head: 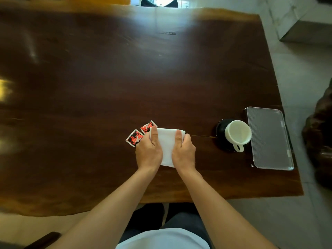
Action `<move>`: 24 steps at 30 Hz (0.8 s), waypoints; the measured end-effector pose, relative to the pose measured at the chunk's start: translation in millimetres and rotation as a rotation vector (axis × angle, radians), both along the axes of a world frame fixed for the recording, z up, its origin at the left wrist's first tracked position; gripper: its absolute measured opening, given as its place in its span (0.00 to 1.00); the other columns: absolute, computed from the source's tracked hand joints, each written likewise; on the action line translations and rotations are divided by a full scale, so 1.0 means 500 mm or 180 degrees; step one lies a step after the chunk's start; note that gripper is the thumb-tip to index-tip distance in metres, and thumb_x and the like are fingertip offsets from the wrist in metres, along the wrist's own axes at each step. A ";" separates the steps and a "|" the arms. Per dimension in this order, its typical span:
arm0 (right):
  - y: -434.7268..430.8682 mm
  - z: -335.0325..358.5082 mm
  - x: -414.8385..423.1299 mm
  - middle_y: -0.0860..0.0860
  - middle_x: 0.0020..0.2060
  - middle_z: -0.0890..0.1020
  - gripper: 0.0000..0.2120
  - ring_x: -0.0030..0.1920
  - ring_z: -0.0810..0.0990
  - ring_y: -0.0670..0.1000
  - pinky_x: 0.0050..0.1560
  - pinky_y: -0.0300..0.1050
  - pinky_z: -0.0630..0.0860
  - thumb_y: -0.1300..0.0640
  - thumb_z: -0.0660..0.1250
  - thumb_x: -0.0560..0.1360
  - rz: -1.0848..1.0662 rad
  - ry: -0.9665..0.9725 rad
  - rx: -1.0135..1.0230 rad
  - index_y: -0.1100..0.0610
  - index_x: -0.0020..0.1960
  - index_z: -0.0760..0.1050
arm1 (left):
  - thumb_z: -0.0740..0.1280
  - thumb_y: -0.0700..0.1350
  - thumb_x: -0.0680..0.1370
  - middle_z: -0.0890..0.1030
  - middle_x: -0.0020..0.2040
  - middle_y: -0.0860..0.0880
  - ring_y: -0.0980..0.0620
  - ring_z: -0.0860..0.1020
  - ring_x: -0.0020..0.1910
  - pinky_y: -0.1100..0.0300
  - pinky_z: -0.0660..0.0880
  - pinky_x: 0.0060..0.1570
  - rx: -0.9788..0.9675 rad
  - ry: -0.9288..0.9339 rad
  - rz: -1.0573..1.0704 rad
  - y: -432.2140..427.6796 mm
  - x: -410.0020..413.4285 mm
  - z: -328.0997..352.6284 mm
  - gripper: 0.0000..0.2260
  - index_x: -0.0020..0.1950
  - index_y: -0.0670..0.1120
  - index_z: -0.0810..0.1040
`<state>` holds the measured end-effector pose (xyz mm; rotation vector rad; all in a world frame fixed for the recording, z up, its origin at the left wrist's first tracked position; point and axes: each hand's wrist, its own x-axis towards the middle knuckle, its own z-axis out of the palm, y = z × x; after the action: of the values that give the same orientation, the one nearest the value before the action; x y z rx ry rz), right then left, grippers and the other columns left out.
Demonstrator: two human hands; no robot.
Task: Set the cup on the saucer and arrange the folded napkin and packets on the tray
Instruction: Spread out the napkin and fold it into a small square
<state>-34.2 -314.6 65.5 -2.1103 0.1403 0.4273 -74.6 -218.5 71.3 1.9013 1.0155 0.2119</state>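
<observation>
A folded white napkin (167, 146) lies on the dark wooden table (107, 78) in front of me. My left hand (148, 151) grips its left edge and my right hand (183, 151) grips its right edge, thumbs on top. Two red, black and white packets (134, 138) (147, 127) lie side by side just left of the napkin, the nearer one partly under my left hand. To the right a white cup (238, 134) stands on a black saucer (221, 130), handle toward me. A clear textured tray (269, 139) lies right of the cup.
The tray lies near the table's right edge, with light tiled floor beyond it. A dark carved wooden object (319, 137) stands on the floor at the far right. A grey block (305, 26) is at the upper right.
</observation>
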 end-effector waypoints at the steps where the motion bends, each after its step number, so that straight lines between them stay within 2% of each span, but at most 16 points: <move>1: 0.000 0.002 0.000 0.47 0.37 0.77 0.19 0.33 0.79 0.46 0.23 0.30 0.69 0.36 0.49 0.81 0.0029 -0.0031 -0.0007 0.50 0.45 0.67 | 0.50 0.62 0.83 0.76 0.30 0.52 0.59 0.76 0.28 0.69 0.68 0.24 0.0076 -0.0045 0.0037 0.004 0.002 0.004 0.26 0.36 0.48 0.74; 4: 0.002 0.006 0.000 0.47 0.36 0.77 0.20 0.32 0.80 0.45 0.24 0.32 0.73 0.39 0.49 0.82 0.0037 -0.0207 0.0090 0.52 0.45 0.69 | 0.53 0.57 0.85 0.74 0.30 0.53 0.60 0.75 0.27 0.70 0.70 0.25 0.0009 -0.0408 0.0192 0.009 0.002 0.011 0.24 0.33 0.49 0.71; 7: 0.010 0.015 0.003 0.48 0.34 0.78 0.21 0.31 0.79 0.41 0.25 0.32 0.72 0.43 0.49 0.84 -0.0196 -0.0266 0.0267 0.53 0.42 0.72 | 0.52 0.57 0.85 0.75 0.29 0.52 0.58 0.75 0.26 0.65 0.70 0.25 -0.0272 -0.0350 0.0486 0.011 0.008 0.015 0.24 0.33 0.48 0.71; 9: 0.006 0.020 0.005 0.49 0.35 0.80 0.21 0.33 0.81 0.45 0.30 0.39 0.78 0.43 0.49 0.84 -0.0341 -0.0099 0.0332 0.51 0.42 0.72 | 0.52 0.59 0.84 0.75 0.30 0.51 0.55 0.73 0.28 0.60 0.70 0.28 -0.0631 -0.0132 0.0649 0.006 0.016 0.016 0.26 0.33 0.45 0.71; 11: -0.005 0.029 0.006 0.51 0.38 0.80 0.20 0.39 0.83 0.49 0.38 0.48 0.82 0.43 0.48 0.84 -0.0346 0.0129 0.0484 0.49 0.43 0.72 | 0.52 0.61 0.84 0.74 0.31 0.50 0.54 0.72 0.28 0.59 0.68 0.29 -0.0858 -0.0077 0.0604 0.003 0.019 0.014 0.27 0.35 0.44 0.72; 13: -0.020 0.038 0.008 0.50 0.39 0.80 0.18 0.42 0.82 0.51 0.42 0.51 0.82 0.42 0.49 0.84 -0.0266 0.0170 0.0424 0.47 0.44 0.71 | 0.50 0.61 0.84 0.73 0.31 0.49 0.54 0.72 0.29 0.59 0.68 0.29 -0.0815 -0.0045 0.0331 0.009 0.017 0.017 0.28 0.36 0.43 0.72; 17: -0.043 0.058 0.025 0.47 0.42 0.77 0.15 0.43 0.80 0.50 0.40 0.44 0.80 0.38 0.52 0.82 -0.0111 0.0214 0.0160 0.47 0.47 0.68 | 0.53 0.64 0.82 0.78 0.31 0.50 0.54 0.77 0.31 0.57 0.72 0.33 -0.0585 -0.0070 -0.0377 0.025 0.022 0.036 0.32 0.40 0.37 0.77; 20: -0.042 0.071 0.038 0.45 0.44 0.76 0.16 0.43 0.80 0.48 0.36 0.37 0.75 0.37 0.53 0.81 -0.0185 0.0132 0.0208 0.49 0.53 0.67 | 0.61 0.63 0.80 0.79 0.32 0.53 0.60 0.80 0.30 0.70 0.70 0.26 -0.0617 -0.0244 -0.0631 0.016 0.037 0.053 0.24 0.35 0.47 0.78; 22: -0.040 0.080 0.043 0.44 0.43 0.76 0.14 0.41 0.80 0.47 0.33 0.34 0.74 0.38 0.55 0.82 -0.0272 -0.0122 0.0156 0.49 0.54 0.67 | 0.63 0.62 0.80 0.79 0.32 0.53 0.58 0.80 0.29 0.71 0.68 0.23 -0.0508 -0.0330 -0.0615 0.001 0.052 0.064 0.21 0.34 0.50 0.75; 24: -0.043 0.094 0.049 0.43 0.41 0.77 0.13 0.39 0.80 0.44 0.29 0.29 0.72 0.41 0.56 0.82 -0.0378 -0.0360 0.0132 0.50 0.54 0.68 | 0.61 0.61 0.81 0.76 0.30 0.53 0.56 0.76 0.27 0.70 0.67 0.23 -0.0277 -0.0373 -0.0537 -0.012 0.067 0.077 0.22 0.33 0.50 0.72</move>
<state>-9.5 -335.9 112.4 -2.0673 0.1882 0.2377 -41.1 -224.5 109.7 1.8612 0.7701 0.1762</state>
